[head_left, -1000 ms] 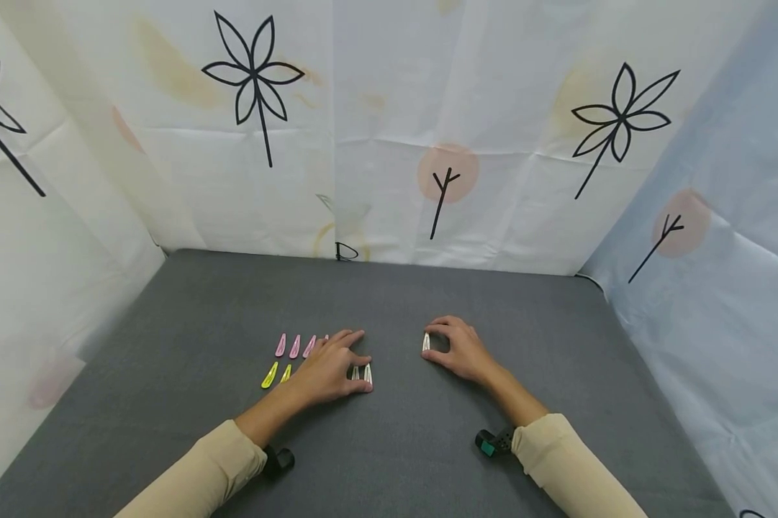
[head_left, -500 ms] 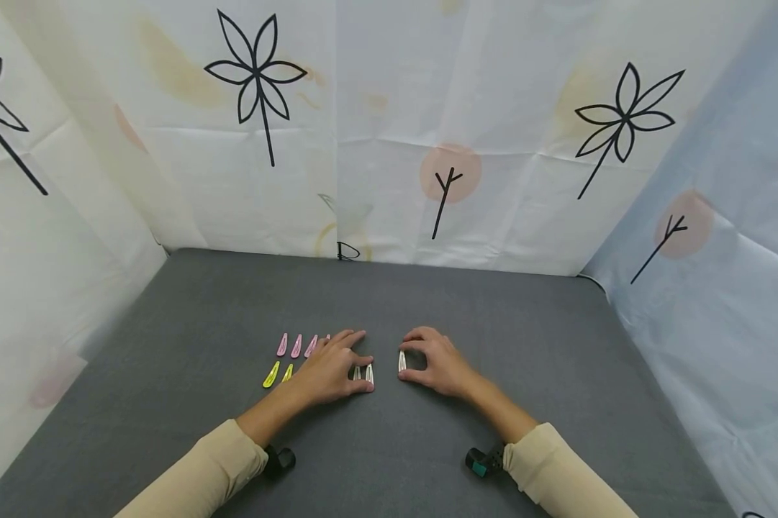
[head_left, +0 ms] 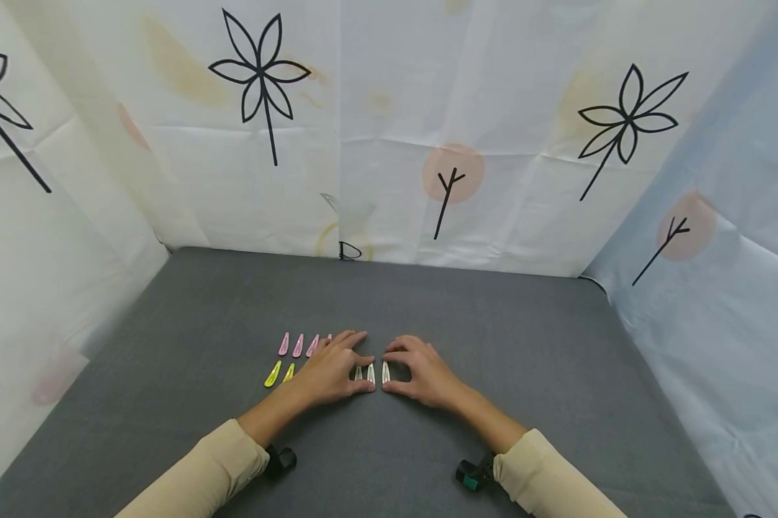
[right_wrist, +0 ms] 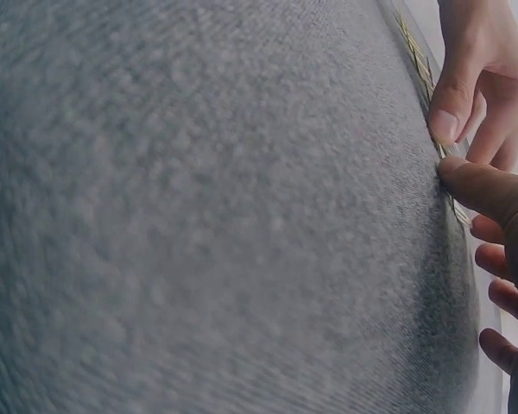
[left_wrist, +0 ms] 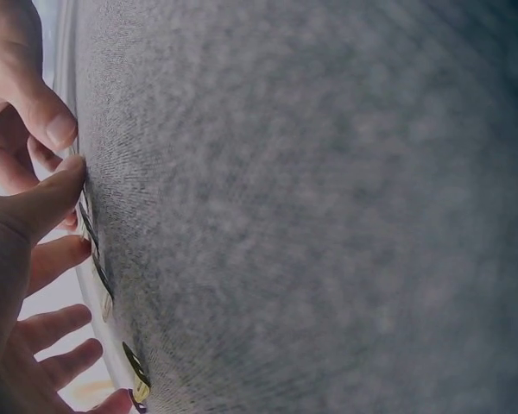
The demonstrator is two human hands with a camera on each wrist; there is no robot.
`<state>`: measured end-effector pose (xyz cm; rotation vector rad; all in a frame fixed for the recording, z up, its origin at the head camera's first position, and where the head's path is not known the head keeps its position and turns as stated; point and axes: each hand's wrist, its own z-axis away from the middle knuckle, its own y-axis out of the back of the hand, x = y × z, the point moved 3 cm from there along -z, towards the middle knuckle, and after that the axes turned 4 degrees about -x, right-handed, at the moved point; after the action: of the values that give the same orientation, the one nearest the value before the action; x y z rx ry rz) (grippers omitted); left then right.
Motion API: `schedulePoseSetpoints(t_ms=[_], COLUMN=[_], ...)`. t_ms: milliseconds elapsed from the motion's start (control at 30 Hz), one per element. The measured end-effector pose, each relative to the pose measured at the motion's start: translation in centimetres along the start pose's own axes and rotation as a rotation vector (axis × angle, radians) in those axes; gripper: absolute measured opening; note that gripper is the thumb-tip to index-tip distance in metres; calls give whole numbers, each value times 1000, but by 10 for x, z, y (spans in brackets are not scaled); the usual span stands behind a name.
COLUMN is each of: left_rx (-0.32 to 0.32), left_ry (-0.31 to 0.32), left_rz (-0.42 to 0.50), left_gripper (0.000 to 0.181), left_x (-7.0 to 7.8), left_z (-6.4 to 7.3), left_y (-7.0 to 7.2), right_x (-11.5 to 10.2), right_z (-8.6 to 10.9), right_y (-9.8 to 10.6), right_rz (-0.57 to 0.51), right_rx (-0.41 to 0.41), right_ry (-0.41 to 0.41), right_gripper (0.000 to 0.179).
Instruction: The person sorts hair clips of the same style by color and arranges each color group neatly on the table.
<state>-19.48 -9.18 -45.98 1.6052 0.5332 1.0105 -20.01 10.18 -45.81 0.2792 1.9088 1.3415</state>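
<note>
Near the middle of the grey table, my right hand (head_left: 424, 374) pinches a white snap hair clip (head_left: 385, 372) lengthwise between thumb and index finger. Just left of it, my left hand (head_left: 329, 370) holds another white hair clip (head_left: 371, 373) the same way, its thumb at the near end and a finger at the far end. A further white clip (head_left: 358, 373) lies inside the curve of the left hand. Both thumbs nearly meet in the right wrist view, the right thumb (right_wrist: 483, 185) close by the left thumb (right_wrist: 453, 108). The left palm hides part of the clips beneath it.
Left of the left hand are a row of pink hair clips (head_left: 298, 346) and, nearer, yellow clips (head_left: 273, 374); the hand overlaps some of both. A printed white curtain (head_left: 389, 180) stands behind the table (head_left: 389, 460) and along its sides.
My right hand has moved left and toward me with its white clip, closing up beside the clip at the left hand. The left hand has stayed in place.
</note>
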Motion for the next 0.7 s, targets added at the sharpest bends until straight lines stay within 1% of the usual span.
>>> schedulePoseSetpoints(t_ms=[267, 533, 700], left_rx=[9, 20, 12], left_ry=[-17, -44, -50], left_rz=[10, 14, 16], left_gripper=[51, 51, 53], left_x=[-1, -1, -2], left_z=[1, 3, 2], left_y=[-1, 1, 1], right_x=[0, 0, 0], right_z=[0, 1, 1], right_y=[-3, -3, -2], right_rz=[-4, -17, -24], right_rx=[2, 3, 10], right_ry=[-14, -25, -19], right_gripper=[48, 49, 50])
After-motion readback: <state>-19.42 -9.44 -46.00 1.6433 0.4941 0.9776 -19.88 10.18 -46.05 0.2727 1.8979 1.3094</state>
